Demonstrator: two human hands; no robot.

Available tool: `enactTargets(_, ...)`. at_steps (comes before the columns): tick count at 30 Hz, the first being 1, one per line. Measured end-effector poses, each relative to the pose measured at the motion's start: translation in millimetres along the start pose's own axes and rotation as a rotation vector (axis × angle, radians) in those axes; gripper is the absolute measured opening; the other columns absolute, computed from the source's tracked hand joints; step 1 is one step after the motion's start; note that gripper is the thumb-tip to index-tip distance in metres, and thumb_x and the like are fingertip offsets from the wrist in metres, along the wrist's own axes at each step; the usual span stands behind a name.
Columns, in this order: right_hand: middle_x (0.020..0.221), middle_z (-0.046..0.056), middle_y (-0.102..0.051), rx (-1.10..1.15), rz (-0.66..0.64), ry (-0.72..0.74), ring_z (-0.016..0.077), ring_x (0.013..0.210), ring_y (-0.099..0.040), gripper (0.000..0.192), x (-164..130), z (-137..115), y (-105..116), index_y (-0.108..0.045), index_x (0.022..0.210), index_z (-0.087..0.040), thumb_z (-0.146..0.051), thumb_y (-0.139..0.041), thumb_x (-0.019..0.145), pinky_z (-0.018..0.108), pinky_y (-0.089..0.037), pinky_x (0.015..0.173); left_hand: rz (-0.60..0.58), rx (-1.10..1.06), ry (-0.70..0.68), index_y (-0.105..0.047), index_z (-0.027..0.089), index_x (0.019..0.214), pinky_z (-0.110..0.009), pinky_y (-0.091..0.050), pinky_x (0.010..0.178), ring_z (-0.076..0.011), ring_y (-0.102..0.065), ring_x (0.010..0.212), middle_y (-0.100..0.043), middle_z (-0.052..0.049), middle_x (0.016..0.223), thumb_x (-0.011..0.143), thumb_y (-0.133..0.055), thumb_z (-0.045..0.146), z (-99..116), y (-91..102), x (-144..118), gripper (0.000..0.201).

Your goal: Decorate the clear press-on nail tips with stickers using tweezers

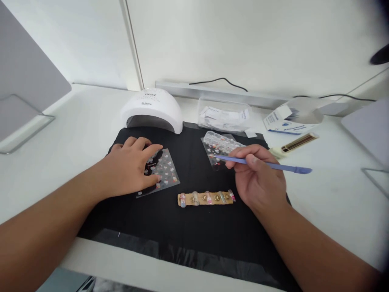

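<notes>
Left hand (130,170) fingers spread flat on one sticker sheet (162,170), right hand (258,178) fingers gripping one blue stick (273,165)

Your count: two hands – left hand (130,170), right hand (258,178). One blue stick tool (291,167). Two sticker sheets (165,168) (220,146). One strip of nail tips (206,198), six tips on it. One nail lamp (151,109). One black mat (188,219). One box (285,121).

Light: bright, even, soft, from above | Shadows: faint, short, under the forearms on the black cloth mat (188,219) | Glare: white bench (334,194) and far wall nearly washed out | Blur: far right corner dark and smeared | Distortion: wide-angle bowing at left and right edges | Focus: centre sharp, near forearms soft
</notes>
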State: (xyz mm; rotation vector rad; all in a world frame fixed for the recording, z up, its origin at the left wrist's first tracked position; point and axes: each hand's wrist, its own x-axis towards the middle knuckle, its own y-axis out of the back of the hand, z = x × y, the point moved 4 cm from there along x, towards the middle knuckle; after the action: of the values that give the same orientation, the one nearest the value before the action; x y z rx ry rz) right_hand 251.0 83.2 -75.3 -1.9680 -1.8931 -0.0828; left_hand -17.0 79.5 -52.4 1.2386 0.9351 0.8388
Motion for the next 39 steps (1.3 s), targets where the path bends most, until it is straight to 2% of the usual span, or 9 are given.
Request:
enactTargets(4,0.063,-0.001,-0.066,-0.008,0.001,-0.004,0.0155,0.059,-0.061,0.009,0.4,-0.2,0.4,-0.071,0.072,-0.024,-0.029,-0.067,0.079,0.032,-0.046,0.057,-0.001,0.073,-0.017,-0.042,0.027,0.149,-0.062,-0.041,0.091,-0.0443,-0.048,0.12,-0.048,-0.019,0.141,0.081,-0.055,0.07,2.3,-2.6,-4.8,0.082)
enactTargets(9,0.064,-0.002,-0.067,0.005,0.009,-0.018,0.0137,0.059,-0.062,0.01,-0.4,1.6,0.9,-0.07,0.072,-0.022,-0.021,-0.062,0.078,0.03,-0.047,0.058,-0.002,0.095,-0.063,-0.043,0.029,0.149,-0.058,-0.038,0.094,-0.0386,-0.053,0.11,-0.055,-0.016,0.126,0.083,-0.057,0.067,3.0,-4.1,-3.8,0.078)
enactTargets(17,0.063,-0.003,-0.067,0.019,0.004,-0.037,0.0122,0.059,-0.063,0.011,-1.0,1.6,-1.7,-0.07,0.072,-0.021,-0.02,-0.06,0.078,0.028,-0.047,0.058,0.004,0.021,-0.074,-0.042,0.027,0.15,-0.057,-0.038,0.097,-0.0382,-0.054,0.112,-0.055,-0.015,0.121,0.078,-0.064,0.066,-1.6,-6.0,0.7,0.084)
enactTargets(20,0.063,-0.002,-0.067,0.014,0.005,-0.046,0.0121,0.059,-0.063,0.011,-1.2,1.2,-1.2,-0.069,0.072,-0.021,-0.021,-0.06,0.078,0.027,-0.048,0.059,-0.014,-0.048,-0.066,-0.038,0.028,0.151,-0.054,-0.042,0.096,-0.0373,-0.056,0.108,-0.053,-0.013,0.123,0.075,-0.069,0.064,-2.4,-6.2,1.9,0.089)
enactTargets(24,0.062,-0.003,-0.068,0.021,0.02,-0.051,0.0123,0.058,-0.063,0.01,-1.7,1.4,-0.9,-0.069,0.07,-0.022,-0.022,-0.061,0.077,0.027,-0.047,0.058,-0.032,-0.19,-0.033,-0.032,0.032,0.151,-0.045,-0.05,0.088,-0.03,-0.062,0.099,-0.047,-0.01,0.128,0.076,-0.071,0.057,-3.2,-3.0,3.1,0.088)
enactTargets(29,0.064,-0.002,-0.068,0.031,0.016,-0.058,0.0129,0.059,-0.063,0.01,-2.4,3.6,-1.1,-0.071,0.071,-0.022,-0.022,-0.063,0.077,0.029,-0.048,0.059,-0.059,-0.36,0.029,-0.032,0.034,0.151,-0.036,-0.05,0.077,-0.0231,-0.061,0.089,-0.049,-0.007,0.13,0.077,-0.073,0.048,-12.5,-2.8,7.7,0.085)
enactTargets(32,0.063,-0.002,-0.068,0.036,0.006,-0.056,0.0132,0.06,-0.063,0.01,-2.0,5.2,-0.6,-0.071,0.072,-0.022,-0.022,-0.063,0.078,0.029,-0.047,0.059,-0.041,-0.634,0.013,-0.038,0.034,0.149,-0.03,-0.044,0.065,-0.0165,-0.055,0.075,-0.054,-0.005,0.116,0.074,-0.079,0.041,-20.4,-6.4,12.1,0.086)
enactTargets(34,0.063,-0.002,-0.068,0.04,-0.003,-0.055,0.0139,0.061,-0.064,0.01,-1.8,6.3,-0.3,-0.07,0.072,-0.022,-0.023,-0.063,0.078,0.029,-0.047,0.06,-0.045,-0.86,-0.034,-0.044,0.032,0.144,-0.026,-0.04,0.059,-0.0127,-0.05,0.068,-0.054,-0.002,0.105,0.076,-0.077,0.033,-24.3,-10.4,15.5,0.075)
enactTargets(39,0.065,-0.002,-0.069,0.045,-0.015,-0.053,0.0143,0.062,-0.063,0.009,-2.9,9.5,1.0,-0.069,0.074,-0.022,-0.024,-0.062,0.08,0.029,-0.045,0.06,0.034,-1.148,-0.123,-0.051,0.023,0.129,-0.024,-0.042,0.059,-0.0124,-0.048,0.068,-0.052,0.001,0.082,0.078,-0.068,0.026,-31.7,-15.1,23.8,0.055)
